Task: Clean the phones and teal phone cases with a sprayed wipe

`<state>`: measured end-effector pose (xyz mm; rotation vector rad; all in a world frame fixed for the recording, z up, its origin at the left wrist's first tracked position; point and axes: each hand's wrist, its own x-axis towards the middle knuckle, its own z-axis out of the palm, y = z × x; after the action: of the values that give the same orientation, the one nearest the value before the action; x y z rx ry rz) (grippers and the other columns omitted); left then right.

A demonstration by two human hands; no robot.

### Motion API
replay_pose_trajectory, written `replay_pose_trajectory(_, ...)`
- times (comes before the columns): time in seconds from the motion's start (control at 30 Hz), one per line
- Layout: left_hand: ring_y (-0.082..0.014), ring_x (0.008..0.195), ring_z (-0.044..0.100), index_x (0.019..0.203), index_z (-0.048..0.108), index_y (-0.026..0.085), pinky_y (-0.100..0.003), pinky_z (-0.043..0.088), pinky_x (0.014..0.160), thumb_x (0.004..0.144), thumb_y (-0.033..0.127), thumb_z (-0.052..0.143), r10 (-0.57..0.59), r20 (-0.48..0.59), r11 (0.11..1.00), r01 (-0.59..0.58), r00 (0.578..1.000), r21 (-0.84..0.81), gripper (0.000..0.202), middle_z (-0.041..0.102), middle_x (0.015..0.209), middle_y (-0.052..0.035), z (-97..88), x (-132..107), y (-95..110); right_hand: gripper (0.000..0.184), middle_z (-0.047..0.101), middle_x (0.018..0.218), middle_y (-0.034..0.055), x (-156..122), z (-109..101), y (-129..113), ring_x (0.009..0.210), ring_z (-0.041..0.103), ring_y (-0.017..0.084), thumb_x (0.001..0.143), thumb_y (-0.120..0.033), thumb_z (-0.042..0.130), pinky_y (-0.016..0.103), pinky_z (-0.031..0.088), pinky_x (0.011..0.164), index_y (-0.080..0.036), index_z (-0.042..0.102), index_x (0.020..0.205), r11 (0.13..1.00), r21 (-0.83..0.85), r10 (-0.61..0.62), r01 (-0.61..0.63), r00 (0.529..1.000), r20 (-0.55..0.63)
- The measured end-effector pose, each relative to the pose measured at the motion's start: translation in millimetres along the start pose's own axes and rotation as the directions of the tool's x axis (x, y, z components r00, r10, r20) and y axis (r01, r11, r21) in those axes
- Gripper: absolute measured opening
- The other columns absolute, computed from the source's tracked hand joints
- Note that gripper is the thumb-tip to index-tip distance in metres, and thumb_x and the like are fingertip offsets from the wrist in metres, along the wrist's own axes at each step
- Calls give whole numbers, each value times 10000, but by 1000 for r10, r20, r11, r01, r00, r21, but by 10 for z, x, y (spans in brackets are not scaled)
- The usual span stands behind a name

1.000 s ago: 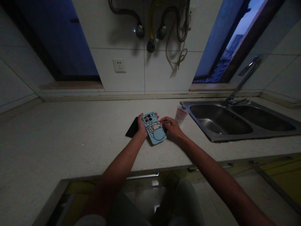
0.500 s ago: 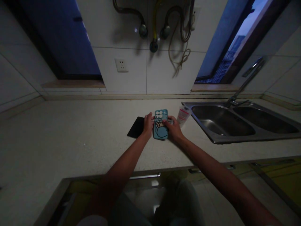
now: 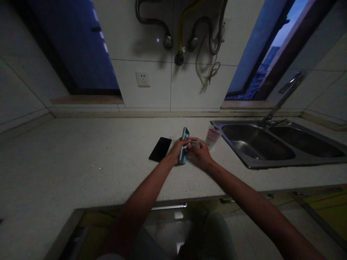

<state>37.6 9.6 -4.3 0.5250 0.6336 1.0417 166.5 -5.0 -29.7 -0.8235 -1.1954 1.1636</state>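
Observation:
A phone in a blue case (image 3: 182, 157) is turned on its side above the counter, its narrow edge towards me. My left hand (image 3: 177, 148) is closed round it from the left. My right hand (image 3: 202, 154) is closed on a small whitish piece (image 3: 195, 144), pinched between thumb and fingers right beside the phone; its kind is too blurred to tell. A dark flat phone-like slab (image 3: 160, 149) lies on the counter left of my left hand. Just beyond my right hand stands a clear plastic cup (image 3: 213, 135) with pink-red print.
The pale counter (image 3: 108, 162) runs along a tiled wall. On the right is a double steel sink (image 3: 255, 142) with a tall faucet (image 3: 283, 95). A wall socket (image 3: 142, 79), hoses and a looped cord are on the wall. Drawer handles (image 3: 169, 207) lie below the front edge.
The blue-cased phone has turned from showing its patterned back to standing edge-on. My left hand has wrapped round it, uncovering more of the dark slab. My right hand has come off the phone's back.

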Motion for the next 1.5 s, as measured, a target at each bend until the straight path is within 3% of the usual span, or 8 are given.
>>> replay_pose_trajectory(0.2, -124, 508, 567, 773, 679, 144, -242, 429, 539, 761, 378, 778, 146, -113, 936, -100, 983, 338, 254, 649, 617, -17, -89, 89, -32, 334, 747, 1119, 60, 27, -74, -8, 916, 720, 221, 771, -392, 796, 404, 606, 855, -259, 724, 1068, 941, -281, -235, 188, 961, -147)
replay_pose_trajectory(0.43, -141, 498, 574, 865, 689, 149, -265, 464, 550, 769, 680, 720, 90, -37, 933, -71, 995, 354, 540, 643, 606, -18, -174, 131, -89, 322, 733, 1260, 88, 111, -242, 64, 1197, 670, 252, 904, -252, 592, 485, 507, 1086, -246, 738, 1190, 660, -603, -549, 449, 836, 21)
replay_pose_trajectory(0.57, -195, 631, 671, 892, 706, 147, -304, 525, 649, 854, 744, 572, 76, -74, 943, -47, 994, 330, 613, 717, 709, -75, -164, 156, -119, 524, 691, 1351, 58, 94, -260, 114, 1278, 634, 232, 844, -87, 516, 521, 445, 1147, -279, 680, 1303, 531, -654, -488, 539, 825, 284)
replay_pose_trajectory(0.7, -219, 835, 724, 907, 725, 137, -312, 541, 812, 942, 626, 540, 126, -92, 958, -97, 988, 270, 523, 762, 823, -100, -179, 193, -124, 646, 671, 1381, 44, 74, -246, 118, 1341, 587, 225, 769, -20, 487, 559, 325, 1217, -279, 645, 1339, 407, -625, -389, 666, 746, 541)
replay_pose_trajectory(0.9, -206, 723, 711, 794, 682, 136, -317, 553, 775, 940, 587, 569, 154, -227, 981, -122, 962, 149, 487, 731, 734, -83, -171, 217, -57, 455, 783, 1132, 51, 37, -252, 36, 1111, 709, 228, 806, -94, 498, 472, 477, 1092, -236, 717, 1178, 339, -547, -429, 766, 643, 634)
replay_pose_trajectory(1.07, -215, 662, 706, 793, 662, 149, -318, 559, 693, 944, 604, 539, 105, -193, 991, -87, 976, 101, 495, 717, 699, -84, -157, 180, -27, 227, 759, 888, 88, 28, -294, -33, 899, 686, 250, 839, -178, 548, 432, 521, 884, -189, 748, 945, 269, -666, -470, 696, 698, 540)
replay_pose_trajectory(1.27, -186, 530, 650, 808, 668, 149, -299, 520, 589, 929, 568, 574, 104, -197, 976, -62, 975, 206, 446, 698, 652, -71, -220, 184, -60, 326, 743, 1056, 109, 86, -365, -64, 1008, 661, 267, 847, -110, 536, 438, 513, 893, -208, 720, 1097, 266, -770, -589, 580, 730, 347)
replay_pose_trajectory(1.5, -159, 482, 604, 778, 680, 147, -266, 449, 528, 832, 650, 653, 207, -158, 902, -125, 966, 414, 507, 658, 596, -46, -297, 224, -111, 185, 710, 1000, 117, 98, -297, -54, 934, 661, 253, 910, -162, 567, 406, 551, 827, -192, 699, 1035, 344, -801, -614, 490, 763, 203)
